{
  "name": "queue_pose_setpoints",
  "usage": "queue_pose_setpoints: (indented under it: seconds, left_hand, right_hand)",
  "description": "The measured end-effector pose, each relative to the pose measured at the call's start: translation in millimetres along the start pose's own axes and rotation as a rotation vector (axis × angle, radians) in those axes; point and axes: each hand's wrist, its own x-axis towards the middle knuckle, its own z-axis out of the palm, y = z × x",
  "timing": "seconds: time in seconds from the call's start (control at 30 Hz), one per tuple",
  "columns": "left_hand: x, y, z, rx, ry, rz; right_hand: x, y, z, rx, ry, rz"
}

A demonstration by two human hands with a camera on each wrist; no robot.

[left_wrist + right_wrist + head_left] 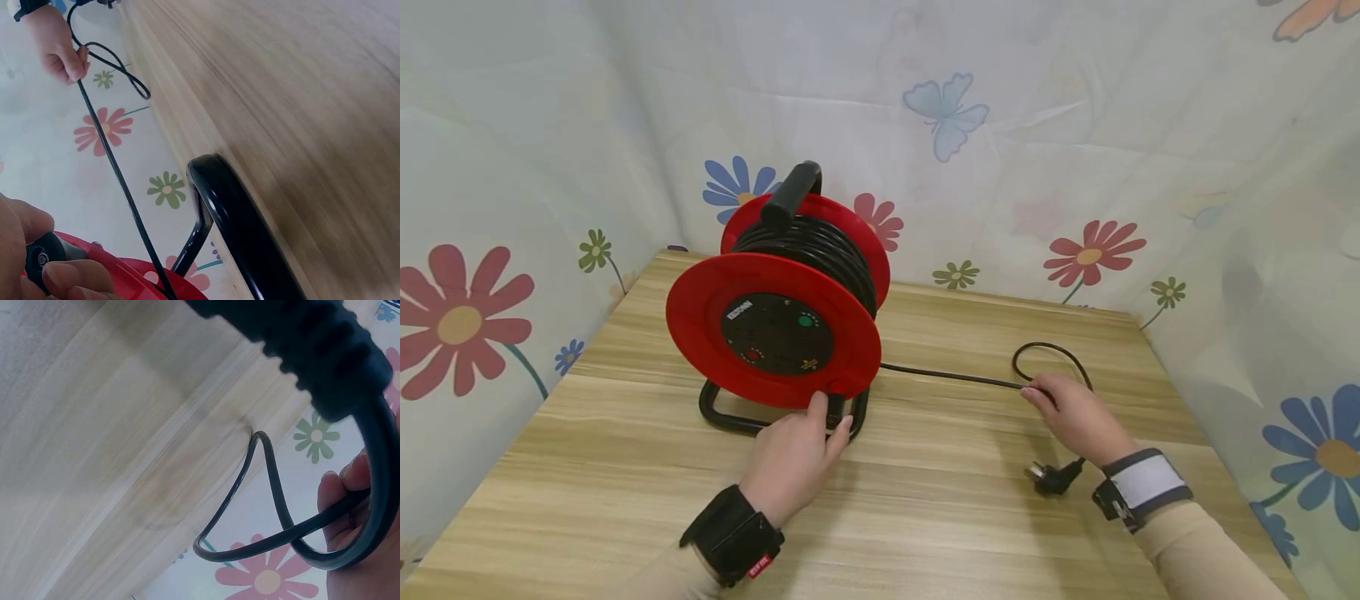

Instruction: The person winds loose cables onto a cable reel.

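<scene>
A red cable reel (pixel 700 312) with black cable (pixel 820 242) wound on its drum stands on a black tube frame (pixel 730 423). My left hand (pixel 793 458) grips the small black crank knob (pixel 835 408) low on the reel's front disc; the left wrist view shows fingers and thumb around that knob (pixel 56 253). To the right, my right hand (pixel 1078 417) pinches the cable, which runs nearly straight from the reel. Past this hand the cable makes a loop (pixel 1052 345), and its black plug (pixel 1054 478) hangs below the hand. Close up, the plug's ribbed sleeve (pixel 325 362) fills the right wrist view's top.
The reel stands on a wood-grain table (pixel 925 500). A pale cloth (pixel 1037 167) printed with flowers and butterflies hangs behind and along both sides. On top of the reel is a black carrying handle (pixel 792 196).
</scene>
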Motion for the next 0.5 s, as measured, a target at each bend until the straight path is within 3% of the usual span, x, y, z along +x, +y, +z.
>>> queue_pose_setpoints:
  seconds: [0.27, 0.5]
  left_hand:
    - [-2.4, -5.5, 0.8, 0.014, -0.008, -0.016]
    - [-2.9, -7.0, -0.5, 0.003, -0.021, -0.029]
  right_hand:
    - [-5.4, 16.4, -8.1, -0.071, 0.031, -0.020]
    - [-21.4, 44.5, -36.0, -0.197, 0.132, -0.053]
